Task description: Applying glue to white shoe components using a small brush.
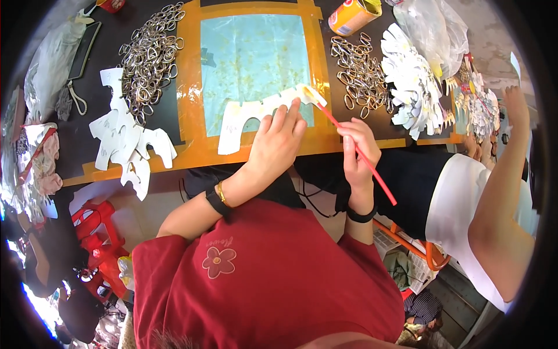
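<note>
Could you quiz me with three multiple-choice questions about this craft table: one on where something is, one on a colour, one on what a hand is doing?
1. Where does the bigger heap of small metal rings lie?
A. left of the pale blue mat
B. on the red plastic stool
C. in the orange can

2. What colour is the brush handle?
A. green
B. red
C. black

3. What is the left hand doing?
A. hanging free
B. pressing the white cut-out piece down
C. gripping a ring

Answers: 1 A, the heap sits beside the mat's left edge. 2 B, the thin stick in the right hand is red. 3 B, its fingers rest flat on the piece.
</note>
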The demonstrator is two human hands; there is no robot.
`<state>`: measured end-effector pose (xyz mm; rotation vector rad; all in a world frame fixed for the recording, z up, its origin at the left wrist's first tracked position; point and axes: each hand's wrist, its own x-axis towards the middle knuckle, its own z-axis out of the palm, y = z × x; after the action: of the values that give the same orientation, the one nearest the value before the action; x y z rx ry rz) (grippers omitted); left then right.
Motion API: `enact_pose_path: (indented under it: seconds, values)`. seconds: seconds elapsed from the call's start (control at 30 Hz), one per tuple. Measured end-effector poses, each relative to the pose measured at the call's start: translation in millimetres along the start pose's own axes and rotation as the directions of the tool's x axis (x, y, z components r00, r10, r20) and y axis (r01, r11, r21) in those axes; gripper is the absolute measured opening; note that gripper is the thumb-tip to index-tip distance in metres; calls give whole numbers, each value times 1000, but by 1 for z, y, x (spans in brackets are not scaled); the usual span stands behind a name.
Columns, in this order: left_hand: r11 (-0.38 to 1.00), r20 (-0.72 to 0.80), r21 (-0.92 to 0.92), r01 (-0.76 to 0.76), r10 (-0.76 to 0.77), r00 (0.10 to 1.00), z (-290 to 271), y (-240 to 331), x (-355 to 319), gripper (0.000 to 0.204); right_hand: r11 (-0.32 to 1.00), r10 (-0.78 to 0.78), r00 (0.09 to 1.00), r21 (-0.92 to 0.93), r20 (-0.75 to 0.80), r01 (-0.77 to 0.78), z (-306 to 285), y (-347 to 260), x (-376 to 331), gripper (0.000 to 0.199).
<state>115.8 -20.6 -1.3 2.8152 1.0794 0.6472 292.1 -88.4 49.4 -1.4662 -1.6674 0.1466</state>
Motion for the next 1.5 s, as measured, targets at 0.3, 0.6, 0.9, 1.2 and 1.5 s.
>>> enact_pose_path:
  seconds: [0.3,0.6,0.9,1.2,1.5]
  values:
    - [998,-16,-59,16,-17,1000,1,-2,-1,36,998,56,998,18,-16,-56,-6,0,-8,9]
    - [998,-52,-65,1,-4,999,1,-2,-1,29,994,67,998,89,-4,-67,1,5,-14,11]
    - [919,-22,-393,29,-41,999,-11,-10,-10,33,989,100,995,115,-12,-98,0,6,-16,13]
    - [958,-56,-287,-13,-3,998,-4,-11,-14,30,975,154,986,170,-59,-143,8,-2,-15,12]
    - [955,-58,-295,-27,10,998,-7,-13,-15,30,925,303,948,272,-98,-267,10,-2,-15,12]
